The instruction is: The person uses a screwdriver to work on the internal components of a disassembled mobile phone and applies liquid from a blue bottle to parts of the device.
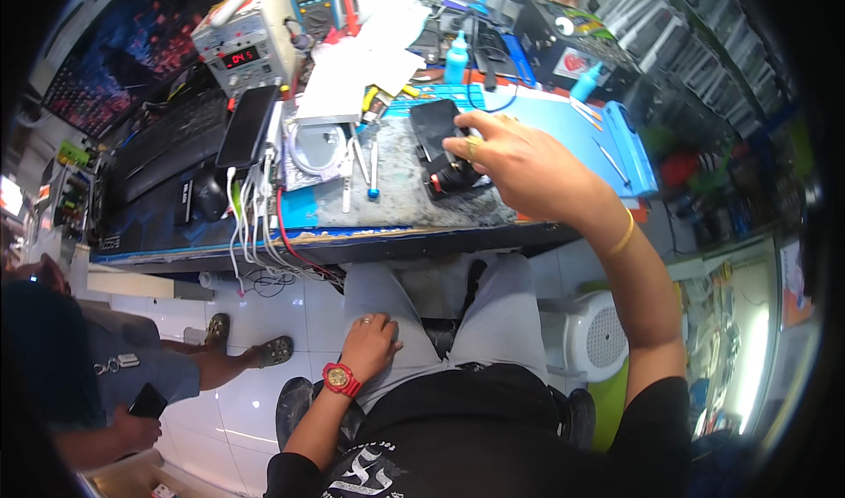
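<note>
A black phone (433, 123) sits at a tilt above the worn grey work mat (339, 200). My right hand (510, 159) comes in from the right, its bent fingers closed at the phone's right edge; the thumb is hidden. Just below the phone, partly under that hand, is a black object (449, 177) with a small reddish-orange part, whose kind I cannot make out. My left hand (370, 346) lies on my left thigh, palm down and holding nothing. A red watch (339, 378) is on that wrist.
Left of the mat are tweezers (359, 156), a screwdriver (374, 170), a coiled white cable (317, 148) and another phone (248, 126). A power supply (242, 56) and blue bottle (456, 59) stand behind. A person's hand (136, 429) holds a phone at left; a white stool (598, 335) is at right.
</note>
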Tool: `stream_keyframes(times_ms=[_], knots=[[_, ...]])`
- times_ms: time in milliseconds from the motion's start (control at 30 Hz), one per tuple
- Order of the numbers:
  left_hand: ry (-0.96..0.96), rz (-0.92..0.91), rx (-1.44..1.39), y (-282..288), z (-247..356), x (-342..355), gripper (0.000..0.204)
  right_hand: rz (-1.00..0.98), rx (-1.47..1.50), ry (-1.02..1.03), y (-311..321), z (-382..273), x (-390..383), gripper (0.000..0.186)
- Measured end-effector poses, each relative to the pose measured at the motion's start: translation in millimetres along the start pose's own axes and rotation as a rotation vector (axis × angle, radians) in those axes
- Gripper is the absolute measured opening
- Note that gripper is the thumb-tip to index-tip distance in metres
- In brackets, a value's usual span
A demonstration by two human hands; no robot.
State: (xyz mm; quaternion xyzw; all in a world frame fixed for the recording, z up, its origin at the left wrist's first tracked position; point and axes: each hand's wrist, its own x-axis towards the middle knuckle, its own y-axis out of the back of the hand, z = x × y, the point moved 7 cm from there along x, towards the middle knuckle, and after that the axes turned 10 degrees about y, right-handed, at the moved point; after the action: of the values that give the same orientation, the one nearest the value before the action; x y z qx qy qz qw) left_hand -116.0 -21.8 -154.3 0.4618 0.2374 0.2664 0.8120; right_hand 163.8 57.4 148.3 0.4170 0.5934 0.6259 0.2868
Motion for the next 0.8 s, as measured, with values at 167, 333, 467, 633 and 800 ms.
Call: stream_keyframes(times_ms=[167,333,467,633,800], knots=[[0.07,-0.026,-0.007,10.8,1.5,12.4,0.05,-0.088,-0.007,-0.058,-4.0,14.8,7.6,0.031],[0.054,-0.028,-0.007,12.4,-1.9,9.6,0.05,-0.131,-0.14,-0.157,1.1,7.5,14.3,0.023],[0.054,-0.036,-0.02,14.3,-1.2,10.6,0.05,-0.079,-0.049,-0.08,-2.2,8.2,8.5,0.04],[0.056,-0.044,0.01,11.7,-0.5,11.3,0.05,-0.142,-0.121,-0.143,-13.4,15.6,8.5,0.039],[0.048,-0.029,0.025,12.2,-1.3,15.0,0.05,-0.18,-0.106,-0.163,-15.4,18.6,5.0,0.049]])
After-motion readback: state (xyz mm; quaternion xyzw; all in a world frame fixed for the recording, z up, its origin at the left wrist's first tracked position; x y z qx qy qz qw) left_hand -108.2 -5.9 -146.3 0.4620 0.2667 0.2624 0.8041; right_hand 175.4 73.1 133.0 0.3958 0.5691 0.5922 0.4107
